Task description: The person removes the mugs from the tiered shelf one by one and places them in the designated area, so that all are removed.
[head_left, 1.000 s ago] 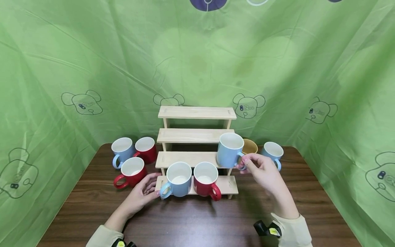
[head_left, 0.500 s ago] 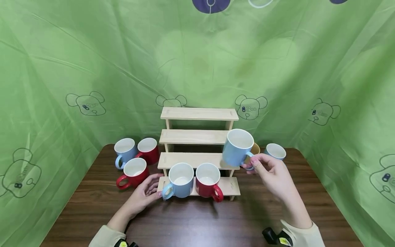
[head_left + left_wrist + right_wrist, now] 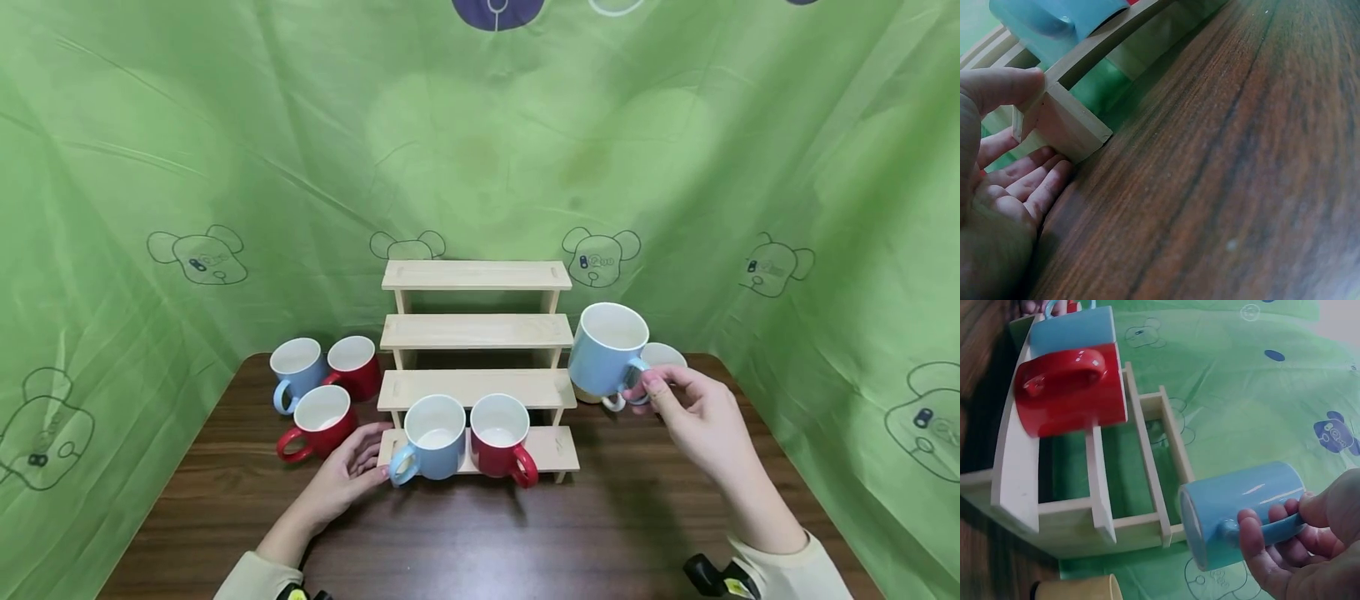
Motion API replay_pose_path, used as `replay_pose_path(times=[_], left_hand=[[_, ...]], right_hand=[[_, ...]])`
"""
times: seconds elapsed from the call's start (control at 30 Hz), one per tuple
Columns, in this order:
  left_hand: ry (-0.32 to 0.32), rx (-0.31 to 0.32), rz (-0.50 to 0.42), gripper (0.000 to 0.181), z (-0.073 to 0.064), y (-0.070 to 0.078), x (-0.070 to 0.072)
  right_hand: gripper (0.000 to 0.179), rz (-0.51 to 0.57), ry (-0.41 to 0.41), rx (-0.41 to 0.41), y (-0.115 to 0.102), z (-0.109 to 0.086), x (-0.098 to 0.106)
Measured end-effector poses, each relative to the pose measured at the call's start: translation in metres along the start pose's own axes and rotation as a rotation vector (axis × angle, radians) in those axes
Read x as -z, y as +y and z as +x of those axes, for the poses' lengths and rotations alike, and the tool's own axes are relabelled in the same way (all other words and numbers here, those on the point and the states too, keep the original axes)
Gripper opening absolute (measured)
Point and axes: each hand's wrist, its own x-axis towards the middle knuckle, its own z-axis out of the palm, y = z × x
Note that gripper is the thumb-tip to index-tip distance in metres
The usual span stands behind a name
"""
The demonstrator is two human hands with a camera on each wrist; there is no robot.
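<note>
My right hand (image 3: pixel 693 417) pinches the handle of a light blue mug (image 3: pixel 603 354), raised just off the right end of a four-step wooden stand (image 3: pixel 480 387). In the right wrist view this mug (image 3: pixel 1241 506) is upright relative to the steps, its handle between thumb and fingers. My left hand (image 3: pixel 341 475) holds the left end of the lowest step; in the left wrist view the thumb lies on its corner, fingers beside the end support (image 3: pixel 1069 122). On that step stand another blue mug (image 3: pixel 437 442) and a red mug (image 3: pixel 499 437), side by side.
Left of the stand are a blue mug (image 3: pixel 297 367) and two red mugs, one behind (image 3: pixel 354 367) and one in front (image 3: pixel 325 421). A yellow mug (image 3: pixel 1075 589) and a blue mug with a white inside (image 3: pixel 663 354) stand at the right, partly hidden. Green cloth (image 3: pixel 480 150) hangs behind.
My right hand has carried the blue mug rightward and slightly up, away from over the second step; it now hides most of the yellow mug. My left hand has stayed at the stand.
</note>
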Motion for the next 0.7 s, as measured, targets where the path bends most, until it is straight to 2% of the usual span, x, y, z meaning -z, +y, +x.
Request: replay_pose_path(times=[0.13,0.3,0.57,0.7], left_hand=[[-0.001,-0.002,0.003,0.066,0.000,0.000,0.001],[-0.008,-0.008,-0.001,0.065,0.000,-0.001,0.000],[-0.006,-0.012,-0.002,0.063,0.000,-0.002,-0.001],[-0.001,-0.007,0.004,0.064,0.000,0.000,-0.002]], right_hand=[[0.020,0.008,0.038,0.011,0.004,-0.002,0.005],[0.020,0.070,0.084,0.018,0.009,-0.007,0.008],[0.011,-0.076,0.110,0.025,0.029,-0.024,0.013],[0.010,-0.078,0.110,0.022,0.043,-0.034,0.009]])
